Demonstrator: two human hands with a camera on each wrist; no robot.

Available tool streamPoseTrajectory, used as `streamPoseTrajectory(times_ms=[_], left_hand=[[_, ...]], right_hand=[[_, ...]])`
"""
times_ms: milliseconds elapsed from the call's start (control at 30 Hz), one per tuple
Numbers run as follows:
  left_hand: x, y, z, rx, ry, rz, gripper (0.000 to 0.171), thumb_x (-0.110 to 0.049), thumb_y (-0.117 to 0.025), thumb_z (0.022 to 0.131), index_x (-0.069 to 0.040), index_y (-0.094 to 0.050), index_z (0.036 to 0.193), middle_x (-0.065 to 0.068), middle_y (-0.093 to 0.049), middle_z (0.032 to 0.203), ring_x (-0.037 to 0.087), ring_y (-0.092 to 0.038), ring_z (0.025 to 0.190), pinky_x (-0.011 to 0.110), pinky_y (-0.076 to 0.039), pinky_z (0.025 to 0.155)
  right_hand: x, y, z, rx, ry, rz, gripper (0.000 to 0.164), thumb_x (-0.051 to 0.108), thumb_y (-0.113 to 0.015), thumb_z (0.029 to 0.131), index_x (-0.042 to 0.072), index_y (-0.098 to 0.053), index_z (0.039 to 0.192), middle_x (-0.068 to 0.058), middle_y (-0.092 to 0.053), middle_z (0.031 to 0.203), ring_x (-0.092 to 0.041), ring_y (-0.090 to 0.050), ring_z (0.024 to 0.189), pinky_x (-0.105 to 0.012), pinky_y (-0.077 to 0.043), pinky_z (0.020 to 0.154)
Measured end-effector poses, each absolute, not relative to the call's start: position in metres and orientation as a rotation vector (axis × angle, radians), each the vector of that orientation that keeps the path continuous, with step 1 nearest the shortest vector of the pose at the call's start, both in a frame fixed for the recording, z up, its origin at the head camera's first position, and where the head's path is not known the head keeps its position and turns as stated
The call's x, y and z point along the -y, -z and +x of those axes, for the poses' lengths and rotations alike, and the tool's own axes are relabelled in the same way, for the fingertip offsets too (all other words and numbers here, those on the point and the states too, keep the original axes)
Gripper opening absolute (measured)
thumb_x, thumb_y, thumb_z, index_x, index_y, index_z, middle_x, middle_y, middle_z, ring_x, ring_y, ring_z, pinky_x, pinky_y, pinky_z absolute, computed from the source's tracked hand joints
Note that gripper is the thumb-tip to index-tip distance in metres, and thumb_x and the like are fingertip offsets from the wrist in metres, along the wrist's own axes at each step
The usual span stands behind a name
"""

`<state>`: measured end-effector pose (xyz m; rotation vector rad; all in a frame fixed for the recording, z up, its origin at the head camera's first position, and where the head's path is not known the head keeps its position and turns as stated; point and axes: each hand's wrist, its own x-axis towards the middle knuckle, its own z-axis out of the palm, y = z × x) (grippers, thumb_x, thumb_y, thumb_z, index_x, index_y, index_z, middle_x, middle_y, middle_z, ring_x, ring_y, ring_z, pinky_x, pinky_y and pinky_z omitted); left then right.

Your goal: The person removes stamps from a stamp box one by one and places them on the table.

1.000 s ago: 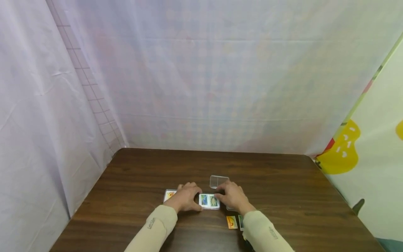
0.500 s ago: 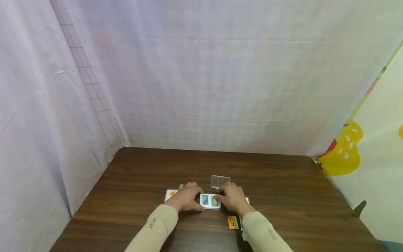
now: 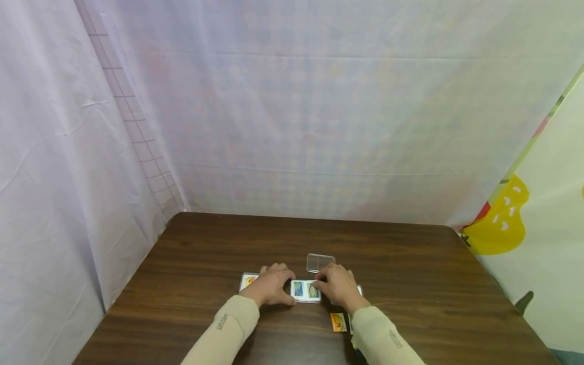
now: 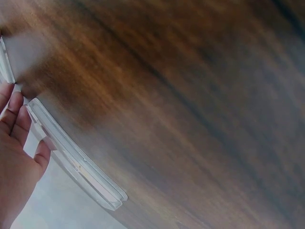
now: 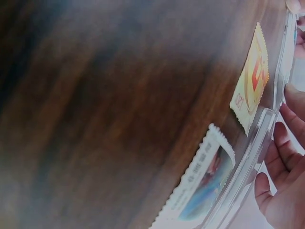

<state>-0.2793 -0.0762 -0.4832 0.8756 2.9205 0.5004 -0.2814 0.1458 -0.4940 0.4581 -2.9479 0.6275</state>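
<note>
Between my hands on the brown table [image 3: 205, 324], a clear plastic case [image 3: 306, 299] holds two picture stamps; the left one [image 3: 298, 289] is blue and green. My left hand [image 3: 270, 287] grips the case's left end, index finger at the far corner and thumb at the near one. At the other end, my right hand [image 3: 339, 287] has thumb and index finger close together on the right stamp [image 3: 313, 290]; its fingertips partly cover it. Another case [image 4: 90, 174], with an orange stamp [image 3: 248, 281], lies partly under the left hand. A third case [image 5: 248, 167] lies beneath the right hand.
A clear lid [image 3: 318, 262] lies beyond the middle case. A loose orange and yellow stamp [image 5: 252, 78] sits on the table by the right sleeve, with a white-bordered stamp [image 5: 202, 183] beside it, mostly covered by that sleeve in the head view. Pale curtains [image 3: 301, 126] stand behind the table.
The head view has shifted slightly. My right fingertips have moved a little at the right stamp, which now looks slightly turned. My left hand keeps its place on the case.
</note>
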Motion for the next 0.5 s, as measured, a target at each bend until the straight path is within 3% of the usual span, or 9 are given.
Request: streamPoseTrajectory(times_ms=[300, 500], left_hand=[[0.076, 0.4836, -0.2796, -2.919, -0.512, 0.878, 0.054, -0.043, -0.085, 0.071, -0.014, -0.067, 0.113, -0.004, -0.057, 0.106, 0.016, -0.051, 0.103, 0.042, -0.038, 0.09], [0.0763, 0.4807, -0.2785, -2.91, -0.513, 0.879, 0.054, -0.042, -0.085, 0.071, -0.013, -0.067, 0.113, -0.003, -0.058, 0.106, 0.017, -0.051, 0.104, 0.043, -0.038, 0.09]], right_hand=[[-0.1479, 0.4927, -0.2829, 2.927, -0.788, 0.376, 0.007, 0.024, -0.077, 0.084, 0.024, -0.072, 0.08, 0.003, -0.065, 0.093, -0.025, -0.062, 0.093, -0.052, -0.044, 0.083], [-0.1499, 0.4878, -0.2813, 2.907, -0.922, 0.361, 0.008, 0.021, -0.078, 0.084, 0.021, -0.072, 0.078, 0.005, -0.063, 0.088, -0.019, -0.06, 0.086, -0.045, -0.048, 0.08]])
